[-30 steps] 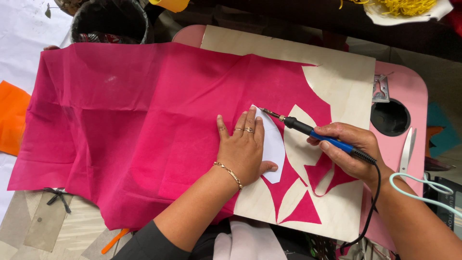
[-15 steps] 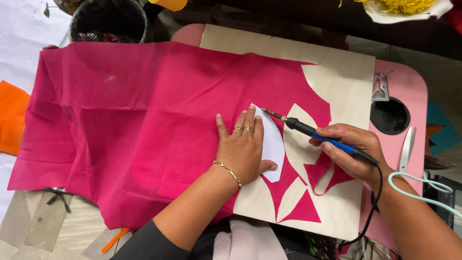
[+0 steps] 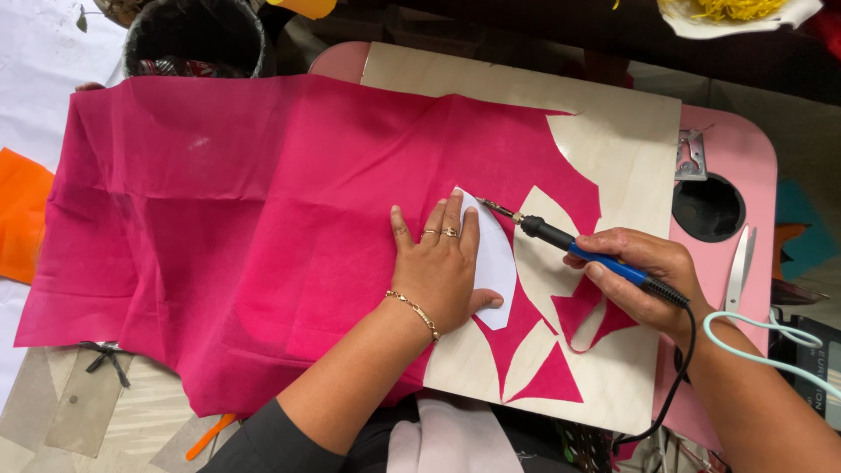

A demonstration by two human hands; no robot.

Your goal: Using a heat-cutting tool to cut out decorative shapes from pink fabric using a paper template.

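Near edge first: left hand [image 3: 442, 267] is pressed flat, fingers spread open, on a white paper template [image 3: 493, 263] and on the pink fabric [image 3: 263, 219] under it; the template is pinned by the palm, its right edge left bare; rings and a gold bracelet are worn on that hand.

Right hand [image 3: 644, 280] is closed around the blue-and-black handle of a corded hot cutting pen [image 3: 574, 247]; the metal tip is set at the template's top corner, just beside the left fingertips; the cord is trailed off toward the body.

Fabric is spread over a pale wooden board [image 3: 631, 149]; petal-shaped gaps are already cut out on the right, pink scraps left between them; the board is laid on a pink surface [image 3: 745, 175] with a round black hole [image 3: 708, 207].

Further right: scissors [image 3: 740, 263] with mint handles are laid at the surface edge. Far left: black bucket [image 3: 194, 35]; orange cloth [image 3: 22, 215] at the left margin.

Risks, as judged: tip very close to the left fingers, so a slip along the template edge could burn them; pressure eased on the template could let it shift and the cut wander; the cord could snag on the board corner and jerk the pen.
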